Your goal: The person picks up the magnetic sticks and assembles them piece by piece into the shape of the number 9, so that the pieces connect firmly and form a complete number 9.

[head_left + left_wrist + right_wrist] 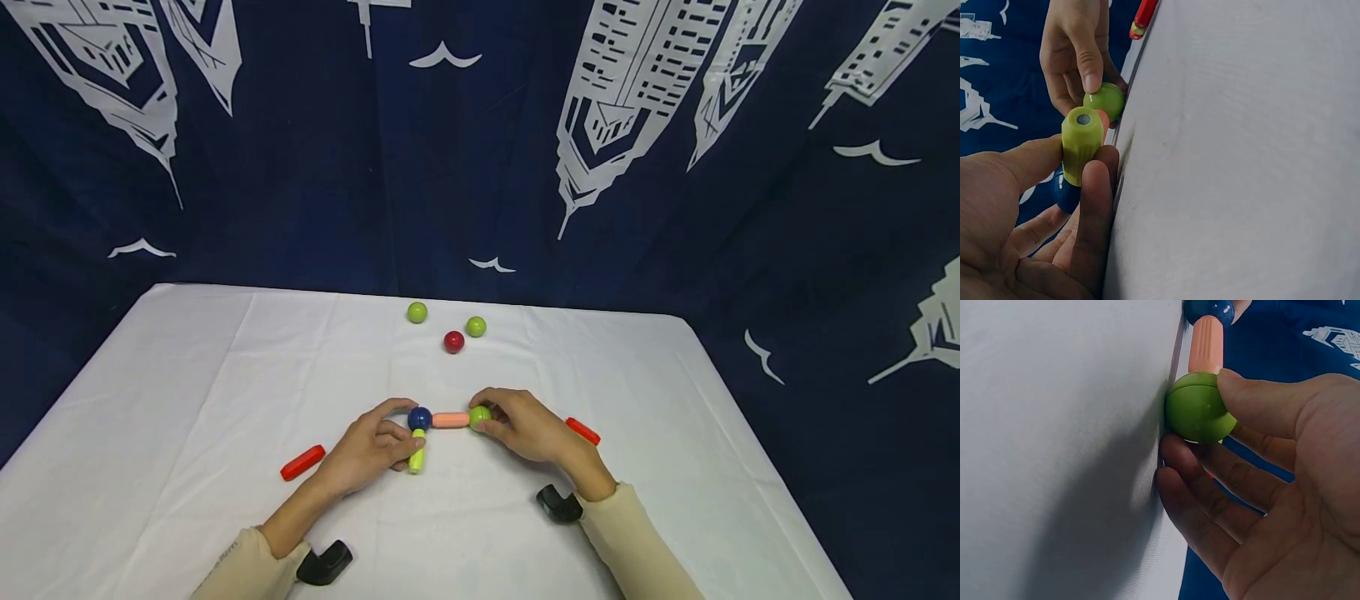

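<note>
A blue ball (420,418), an orange magnetic rod (451,421) and a green ball (480,417) are joined in a row across the table. From the blue ball a yellow magnetic rod (416,454) points toward the near edge, with a grey metal disc in its free end. My left hand (375,446) pinches this yellow rod between thumb and fingers, and a fingertip touches the blue ball. With its thumb and fingers, my right hand (528,425) grips the green ball (1200,407) at the other end of the orange rod.
Two loose green balls, one at the back (417,312) and one nearer (476,327), lie beside a red ball (453,342). One red rod (303,462) lies left of my left hand, another red rod (582,431) behind my right wrist. Black wrist mounts sit at both sleeves.
</note>
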Motion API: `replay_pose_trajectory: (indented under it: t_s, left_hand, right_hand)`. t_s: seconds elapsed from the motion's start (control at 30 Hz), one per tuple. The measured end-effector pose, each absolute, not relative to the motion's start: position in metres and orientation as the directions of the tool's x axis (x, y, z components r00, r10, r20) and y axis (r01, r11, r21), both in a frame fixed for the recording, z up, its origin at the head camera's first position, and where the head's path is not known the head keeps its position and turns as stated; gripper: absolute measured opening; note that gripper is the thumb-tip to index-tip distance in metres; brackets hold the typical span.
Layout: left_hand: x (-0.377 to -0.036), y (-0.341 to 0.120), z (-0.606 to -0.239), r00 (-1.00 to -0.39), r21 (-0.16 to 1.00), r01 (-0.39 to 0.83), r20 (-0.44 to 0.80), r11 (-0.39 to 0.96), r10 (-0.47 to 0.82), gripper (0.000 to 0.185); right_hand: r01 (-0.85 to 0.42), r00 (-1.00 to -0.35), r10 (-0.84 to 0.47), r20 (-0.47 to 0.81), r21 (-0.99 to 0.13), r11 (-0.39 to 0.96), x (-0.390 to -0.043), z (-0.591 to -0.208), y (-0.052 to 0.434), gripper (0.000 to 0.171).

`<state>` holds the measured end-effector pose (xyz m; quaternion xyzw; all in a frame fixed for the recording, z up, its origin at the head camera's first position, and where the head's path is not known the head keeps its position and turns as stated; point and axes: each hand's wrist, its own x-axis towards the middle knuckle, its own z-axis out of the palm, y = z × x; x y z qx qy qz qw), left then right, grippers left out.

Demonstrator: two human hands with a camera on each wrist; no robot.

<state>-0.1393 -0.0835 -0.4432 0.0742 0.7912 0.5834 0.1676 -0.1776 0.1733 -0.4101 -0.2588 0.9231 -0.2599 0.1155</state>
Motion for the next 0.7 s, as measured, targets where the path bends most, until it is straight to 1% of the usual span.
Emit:
replay_pose_trajectory:
  t_s: [0.27,0.37,0.5,0.7]
  left_hand:
    - [-0.142,-0.089,-0.441,-0.908,0.951,-0.123,-0.224,0.285,0.355,0.062]
    - [-0.143,-0.089,-0.440,-0.905,0.949,-0.118,-0.225,0.293,0.362,0.063]
    - [-0.143,-0.088,-0.440,-0.904,0.947,-0.119,-0.228,0.299,0.361,0.064]
    - [-0.144,-0.089,-0.443,-0.900,0.946,-0.123,-0.234,0.301,0.368,0.064]
  right_hand:
    - [-0.445,-0.821,-0.566,-0.067,-0.547,0.709,-0.182,-0.404,0.177,0.033]
    - [-0.458,-0.816,-0.576,-0.051,-0.552,0.697,-0.188,-0.397,0.181,0.035]
    - [-0.477,-0.817,-0.576,-0.021,-0.537,0.696,-0.205,-0.386,0.184,0.036]
    - [-0.485,-0.833,-0.554,0.011,-0.498,0.719,-0.242,-0.375,0.183,0.036]
